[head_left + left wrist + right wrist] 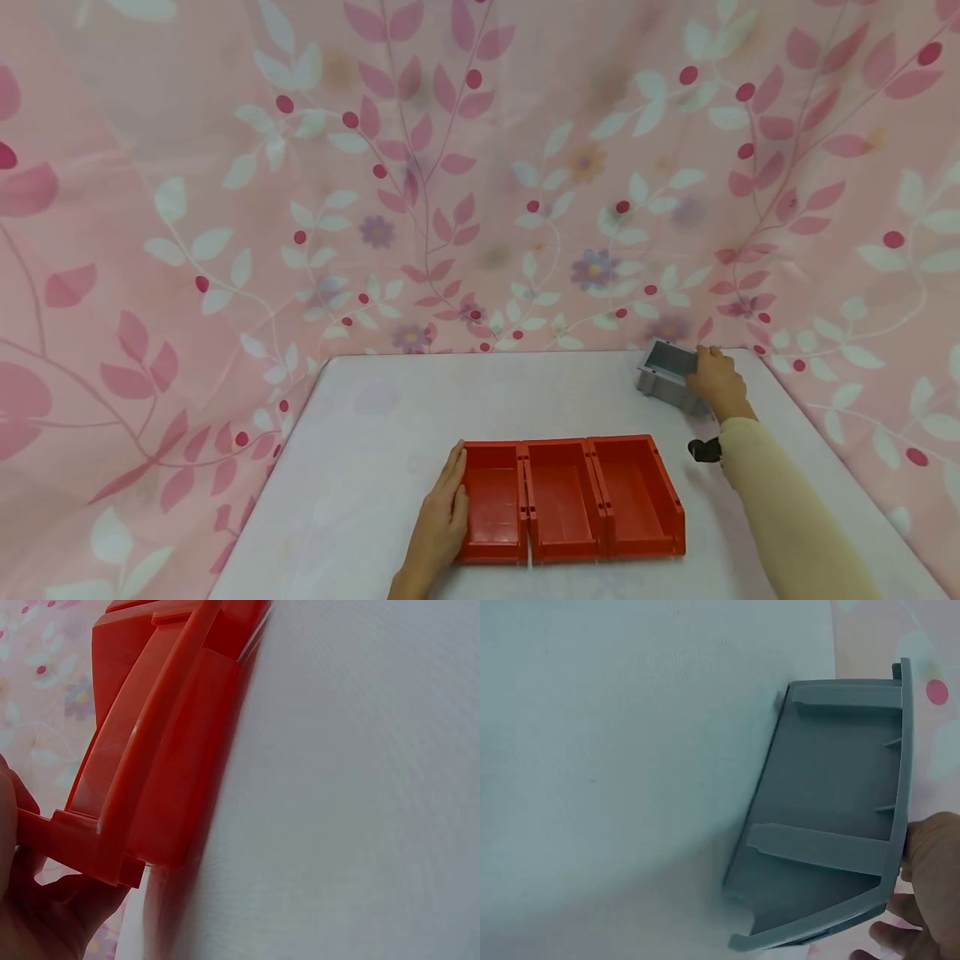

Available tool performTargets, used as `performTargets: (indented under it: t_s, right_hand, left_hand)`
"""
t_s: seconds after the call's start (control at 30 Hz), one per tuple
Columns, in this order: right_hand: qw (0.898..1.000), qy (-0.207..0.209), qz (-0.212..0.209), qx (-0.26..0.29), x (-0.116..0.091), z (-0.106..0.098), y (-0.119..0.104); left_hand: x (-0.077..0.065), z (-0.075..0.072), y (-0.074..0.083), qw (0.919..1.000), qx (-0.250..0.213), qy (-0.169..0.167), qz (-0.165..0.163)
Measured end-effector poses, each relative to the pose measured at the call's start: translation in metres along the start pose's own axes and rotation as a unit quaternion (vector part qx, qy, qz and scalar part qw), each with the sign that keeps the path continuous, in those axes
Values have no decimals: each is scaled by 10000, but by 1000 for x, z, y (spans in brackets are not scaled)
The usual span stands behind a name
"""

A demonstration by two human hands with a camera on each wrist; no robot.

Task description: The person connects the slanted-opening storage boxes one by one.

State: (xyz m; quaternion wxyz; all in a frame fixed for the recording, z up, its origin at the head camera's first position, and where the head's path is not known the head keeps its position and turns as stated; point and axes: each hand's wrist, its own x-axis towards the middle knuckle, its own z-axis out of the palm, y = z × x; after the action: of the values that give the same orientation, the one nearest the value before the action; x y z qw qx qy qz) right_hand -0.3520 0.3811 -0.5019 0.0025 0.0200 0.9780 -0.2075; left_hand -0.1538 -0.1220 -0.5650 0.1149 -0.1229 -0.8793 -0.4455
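Three red plastic bins (564, 498) stand side by side on the white table in the head view. My left hand (442, 512) is at the outer wall of the leftmost red bin (169, 750), its thumb over the rim and fingers along the outside. At the back right, a grey plastic bin (670, 367) stands at an angle. My right hand (718, 379) grips its right end by the rim. The right wrist view has the ribbed side of the grey bin (832, 772), with the hand at its lower right and some fingertips showing below the rim.
The white table (360, 467) ends at the back against a pink floral cloth (480, 208), which also hangs at both sides. A small black device (705, 451) sits at the right wrist, by the cream sleeve (787, 508).
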Motion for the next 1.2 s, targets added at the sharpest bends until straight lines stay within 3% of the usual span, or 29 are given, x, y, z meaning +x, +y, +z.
performTargets:
  t_s: [0.27, 0.83, 1.2]
  right_hand:
    - [9983, -306, -213, -458, -3, -6, 5]
    - [9995, -277, 26, 155, -21, 0, 23]
    - [9986, 412, 193, 276, -39, -8, 11]
  left_hand:
    - [1, 0, 0, 10000, -29, 50, 23]
    - [-5, 3, 0, 9998, 170, 91, 43]
    - [-1, -1, 0, 9998, 170, 6, 76]
